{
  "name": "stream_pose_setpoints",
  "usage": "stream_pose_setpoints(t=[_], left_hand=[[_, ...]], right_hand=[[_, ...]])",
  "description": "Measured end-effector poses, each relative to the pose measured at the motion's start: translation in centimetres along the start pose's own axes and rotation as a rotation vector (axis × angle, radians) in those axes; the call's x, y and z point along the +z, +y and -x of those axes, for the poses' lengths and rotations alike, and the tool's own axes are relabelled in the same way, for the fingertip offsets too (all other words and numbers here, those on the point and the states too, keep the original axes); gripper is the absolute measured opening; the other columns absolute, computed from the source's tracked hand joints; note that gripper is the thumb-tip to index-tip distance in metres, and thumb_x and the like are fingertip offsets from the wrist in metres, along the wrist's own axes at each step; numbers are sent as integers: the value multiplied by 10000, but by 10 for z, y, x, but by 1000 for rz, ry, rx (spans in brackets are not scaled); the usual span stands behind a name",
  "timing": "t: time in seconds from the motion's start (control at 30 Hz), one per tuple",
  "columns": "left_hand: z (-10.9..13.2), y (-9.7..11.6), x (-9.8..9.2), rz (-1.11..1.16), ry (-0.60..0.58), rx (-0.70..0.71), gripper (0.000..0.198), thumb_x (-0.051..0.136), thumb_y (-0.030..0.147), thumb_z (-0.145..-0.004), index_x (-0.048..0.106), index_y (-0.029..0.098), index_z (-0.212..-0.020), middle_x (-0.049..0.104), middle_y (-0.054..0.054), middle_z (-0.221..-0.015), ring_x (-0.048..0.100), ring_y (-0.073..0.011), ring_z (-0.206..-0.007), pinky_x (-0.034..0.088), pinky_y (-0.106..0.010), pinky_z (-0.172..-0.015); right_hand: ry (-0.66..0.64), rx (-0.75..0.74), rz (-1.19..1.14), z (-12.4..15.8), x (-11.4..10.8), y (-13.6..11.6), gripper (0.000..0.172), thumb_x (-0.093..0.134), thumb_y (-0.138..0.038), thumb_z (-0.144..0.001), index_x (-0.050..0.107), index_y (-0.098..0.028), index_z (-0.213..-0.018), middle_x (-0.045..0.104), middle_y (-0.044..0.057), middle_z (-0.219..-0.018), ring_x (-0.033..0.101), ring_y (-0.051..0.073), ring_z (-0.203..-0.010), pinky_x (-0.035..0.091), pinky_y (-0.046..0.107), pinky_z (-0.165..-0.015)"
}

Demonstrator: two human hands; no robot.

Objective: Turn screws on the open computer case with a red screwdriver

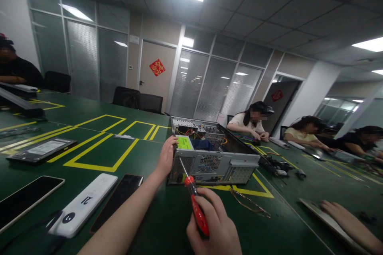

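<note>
An opened computer case point(243, 169) lies on the green table, its rear panel turned towards me. Inside are cables and a power supply with a yellow-green label point(184, 142) at the left rear corner. My left hand point(166, 156) grips that corner, fingers closed over the left edge; some fingertips are hidden. In my right hand point(214, 223) is a red and black screwdriver point(200, 213), fingers wrapped round its handle. The shaft slants up and left, with its tip at the left part of the rear panel. Whether the tip sits in a screw is too small to tell.
On the left lie a hard drive point(42, 149), a white power bank point(85, 205) and two phones, one black point(118, 199) and one white-edged point(28, 197). Glasses point(249, 203) lie right of the case. Another person's hand point(336, 209) rests at far right. Several people sit around the table.
</note>
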State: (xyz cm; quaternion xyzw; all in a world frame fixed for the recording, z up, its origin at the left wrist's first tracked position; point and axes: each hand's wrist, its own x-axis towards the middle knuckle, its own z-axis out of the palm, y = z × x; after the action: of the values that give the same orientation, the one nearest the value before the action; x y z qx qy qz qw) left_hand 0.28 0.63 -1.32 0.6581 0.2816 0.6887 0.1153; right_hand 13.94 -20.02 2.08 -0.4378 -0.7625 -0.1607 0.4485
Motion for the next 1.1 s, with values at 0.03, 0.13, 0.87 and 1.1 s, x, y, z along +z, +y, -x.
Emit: stream_pose_setpoints(t=[0.03, 0.13, 0.87, 1.1], left_hand=[[0, 0, 0, 0, 1, 1, 362, 228, 362, -962, 548, 195, -990, 587, -99, -1171, 469, -202, -1229, 347, -451, -1071], [0, 0, 0, -1, 7, 3, 379, 222, 382, -960, 552, 197, -981, 591, -99, -1163, 474, -205, -1226, 352, -451, -1066], [0, 1, -3, 12, 5, -21, 391, 227, 417, -956, 550, 197, -977, 581, -100, -1179, 476, -211, -1224, 343, -444, -1073], [0, 1, -4, -4, -5, -16, 390, 222, 402, -959, 549, 190, -971, 580, -102, -1178, 474, -212, -1221, 347, -449, -1069]], right_hand=[[-2, 48, -35, 2, 2, -1, 399, 476, -81, -714, 541, -210, -1086, 604, 146, -1117, 647, 237, -890, 553, 325, -674], [-27, 130, -155, 4, 3, -5, 322, 488, -91, -727, 569, -228, -1007, 583, 131, -1123, 650, 210, -826, 543, 312, -664], [-9, -70, -51, -11, -16, 4, 355, 527, -62, -678, 548, -190, -1008, 644, 126, -985, 662, 210, -876, 584, 307, -723], [124, -50, -46, 0, -14, 13, 305, 518, -104, -721, 552, -184, -1014, 633, 122, -985, 646, 213, -878, 576, 330, -714]])
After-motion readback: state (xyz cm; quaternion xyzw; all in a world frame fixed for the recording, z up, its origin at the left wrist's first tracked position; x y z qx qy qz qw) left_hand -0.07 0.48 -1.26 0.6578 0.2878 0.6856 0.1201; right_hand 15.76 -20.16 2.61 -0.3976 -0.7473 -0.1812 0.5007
